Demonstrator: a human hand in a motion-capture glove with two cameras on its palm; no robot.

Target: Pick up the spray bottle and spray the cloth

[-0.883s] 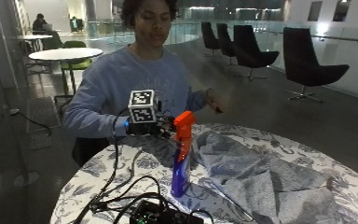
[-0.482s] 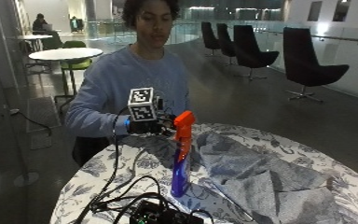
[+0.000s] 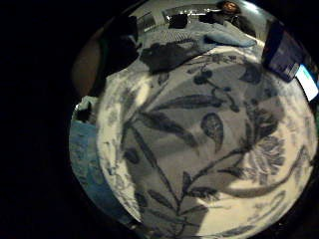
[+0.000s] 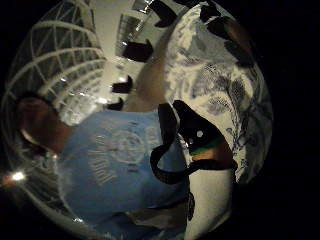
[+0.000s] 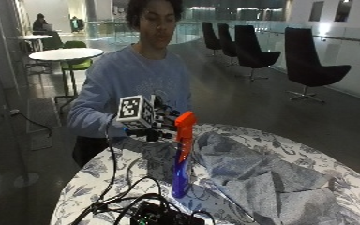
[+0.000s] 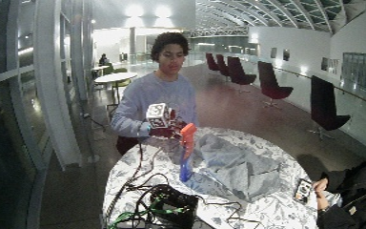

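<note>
A blue spray bottle (image 5: pixel 180 164) with an orange head stands upright on the round table (image 5: pixel 330 154) with its flowered cover, also seen in the wide view (image 6: pixel 185 160). A grey cloth (image 5: pixel 255 173) lies crumpled right beside it, spreading away from the person (image 6: pixel 234 162). My gloved right hand (image 5: pixel 160 124) hovers at the height of the orange head, just behind it on the person's side, fingers relaxed and holding nothing (image 6: pixel 168 129). The little finger side palm view looks down on the flowered table cover (image 3: pixel 199 149), with a dark blue thing, likely the bottle (image 3: pixel 284 52), at its rim.
A black box (image 5: pixel 161 216) with several cables lies on the table in front of the bottle, and cables run up to the hand. The table's near-left edge (image 6: pixel 116 181) is close to that clutter.
My gloved hand has edged a little closer to the orange spray head. The bare left hand, raised and blurred at first, has dropped out of sight. Bottle and cloth have not moved.
</note>
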